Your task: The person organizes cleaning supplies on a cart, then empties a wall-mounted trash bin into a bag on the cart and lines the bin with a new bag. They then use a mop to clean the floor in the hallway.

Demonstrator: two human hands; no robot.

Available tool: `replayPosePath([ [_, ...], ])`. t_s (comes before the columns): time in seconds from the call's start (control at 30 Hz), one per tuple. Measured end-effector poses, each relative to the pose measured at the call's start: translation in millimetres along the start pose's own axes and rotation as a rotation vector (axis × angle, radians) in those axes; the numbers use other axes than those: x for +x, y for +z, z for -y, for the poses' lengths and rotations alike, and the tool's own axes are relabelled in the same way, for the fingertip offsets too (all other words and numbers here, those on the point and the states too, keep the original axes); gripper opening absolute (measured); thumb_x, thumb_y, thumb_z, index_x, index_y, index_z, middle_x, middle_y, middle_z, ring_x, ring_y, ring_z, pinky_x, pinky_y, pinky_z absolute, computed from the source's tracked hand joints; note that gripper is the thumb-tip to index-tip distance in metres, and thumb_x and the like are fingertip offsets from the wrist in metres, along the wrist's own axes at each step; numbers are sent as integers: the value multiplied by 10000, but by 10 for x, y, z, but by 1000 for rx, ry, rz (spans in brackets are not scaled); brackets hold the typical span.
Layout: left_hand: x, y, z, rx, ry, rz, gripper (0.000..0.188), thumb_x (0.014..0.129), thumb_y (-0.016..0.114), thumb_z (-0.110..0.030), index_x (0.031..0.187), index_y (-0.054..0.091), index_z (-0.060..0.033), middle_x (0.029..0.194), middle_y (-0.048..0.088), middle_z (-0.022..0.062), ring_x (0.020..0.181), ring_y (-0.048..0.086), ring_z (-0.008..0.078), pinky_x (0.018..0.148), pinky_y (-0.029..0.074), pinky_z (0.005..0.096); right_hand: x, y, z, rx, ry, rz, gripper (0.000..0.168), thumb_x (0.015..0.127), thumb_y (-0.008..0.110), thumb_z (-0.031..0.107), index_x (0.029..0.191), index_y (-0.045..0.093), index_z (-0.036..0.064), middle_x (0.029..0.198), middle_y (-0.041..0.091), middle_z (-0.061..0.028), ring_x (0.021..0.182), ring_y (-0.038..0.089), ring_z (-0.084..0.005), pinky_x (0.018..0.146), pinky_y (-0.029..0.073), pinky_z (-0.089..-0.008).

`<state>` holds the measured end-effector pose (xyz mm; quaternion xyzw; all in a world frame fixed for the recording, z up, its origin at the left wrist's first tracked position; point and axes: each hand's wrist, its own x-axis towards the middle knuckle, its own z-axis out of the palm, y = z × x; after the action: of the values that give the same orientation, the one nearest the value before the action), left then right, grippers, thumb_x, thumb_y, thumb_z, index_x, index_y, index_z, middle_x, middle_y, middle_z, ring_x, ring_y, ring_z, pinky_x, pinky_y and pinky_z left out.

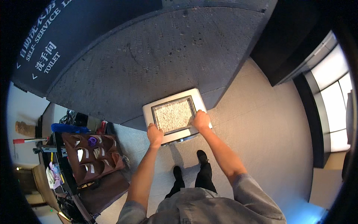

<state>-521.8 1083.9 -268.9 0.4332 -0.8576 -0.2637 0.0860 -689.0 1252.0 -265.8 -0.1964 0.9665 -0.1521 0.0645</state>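
Before me, against a dark stone wall [156,58], stands a silver metal bin with an ashtray top [200,98]. Set into that top is a dark-framed rectangular tray of pale pebbles [173,114]. My left hand [155,135] grips the bin at its near left, with the thumb by the tray's frame. At the right side my right hand [201,121] is closed over the rim, its knuckles up and a shadow cast on the pebbles. The fingertips of both hands are hidden. A dark fitting [184,138] shows on the bin's near side.
A cleaning cart [74,179] with a brown pocketed hanging organizer [95,154], cloths and a red-handled tool [30,140] stands at my left. Grey floor [257,134] stretches right towards lit panels [332,103]. The wall bears a sign [84,30] with writing.
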Motion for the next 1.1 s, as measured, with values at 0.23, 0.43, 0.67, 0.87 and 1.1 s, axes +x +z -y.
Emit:
replayPosePath([
  [0.23, 178, -361, 313, -654, -270, 286, 181, 707, 566, -58, 865, 580, 31, 768, 619, 88, 686, 597, 168, 590, 487, 311, 26, -588, 171, 636, -41, 364, 315, 651, 659, 237, 746, 526, -33, 714, 599, -245, 678, 608, -363, 636, 486, -420],
  [0.43, -883, -1345, 252, -804, -177, -132, 292, 648, 538, 0, 937, 574, 8, 793, 555, 8, 743, 534, 114, 696, 432, 246, -1037, -1004, 520, 809, -259, 585, 257, 719, 652, 135, 794, 455, -11, 651, 536, -137, 576, 585, -221, 513, 478, -331],
  [0.67, -1857, -1776, 491, -766, -527, -196, 215, 568, 508, -5, 779, 544, -25, 736, 559, -6, 644, 494, 98, 598, 401, 225, -1430, -767, 620, 905, -351, 1032, 310, 743, 662, 154, 866, 432, -14, 668, 565, -144, 584, 594, -268, 504, 468, -341],
  [0.87, -1487, -1353, 367, -708, -533, -177, 269, 542, 500, 13, 801, 560, -30, 732, 521, -15, 656, 488, 96, 593, 384, 217, -944, -820, 304, 867, -344, 834, 250, 731, 671, 87, 881, 488, 6, 717, 554, -102, 652, 579, -158, 545, 469, -287],
  [1.1, -249, -549, -110, -810, -345, -38, 93, 657, 529, 25, 740, 525, -16, 627, 481, -16, 559, 450, 60, 492, 360, 222, 33, -871, 123, 804, -133, 568, 244, 689, 653, 54, 712, 414, 12, 571, 466, -91, 504, 453, -150, 460, 397, -297],
])
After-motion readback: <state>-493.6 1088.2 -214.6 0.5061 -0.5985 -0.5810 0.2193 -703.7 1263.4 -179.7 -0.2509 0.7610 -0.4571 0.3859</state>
